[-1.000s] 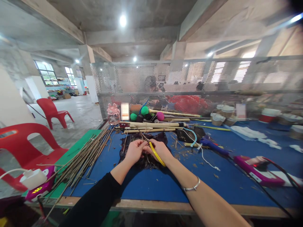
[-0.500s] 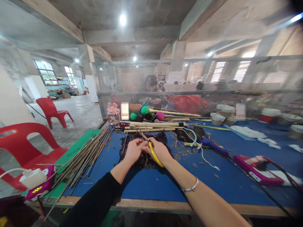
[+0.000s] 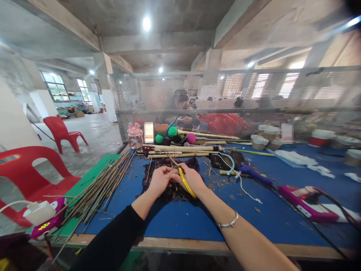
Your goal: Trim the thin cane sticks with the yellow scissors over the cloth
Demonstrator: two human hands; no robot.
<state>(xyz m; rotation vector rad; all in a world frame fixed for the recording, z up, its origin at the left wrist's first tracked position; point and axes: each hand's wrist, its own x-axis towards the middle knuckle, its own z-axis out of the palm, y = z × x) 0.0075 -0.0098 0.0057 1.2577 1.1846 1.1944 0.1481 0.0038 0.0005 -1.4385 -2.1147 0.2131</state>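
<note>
My right hand is closed on a pair of scissors; the yellow handle loops over the hand and the narrow blades point away from me to the upper left. Touching it at the fingertips, my left hand is closed in a pinch on what looks like a thin twig, mostly hidden by the fingers. Both hands are over a dark, crumpled sheet strewn with plant scraps. A large bundle of thin brown twigs lies to the left of my hands.
Beyond the hands lie pale sticks and green and pink balls, beside a pink bottle. A blue glue gun, a white cord and a purple power strip are on the right. A perforated metal screen stands behind.
My right hand and the scissors have shifted very slightly, with the yellow handle a little further right. The left hand stays almost where it was.
</note>
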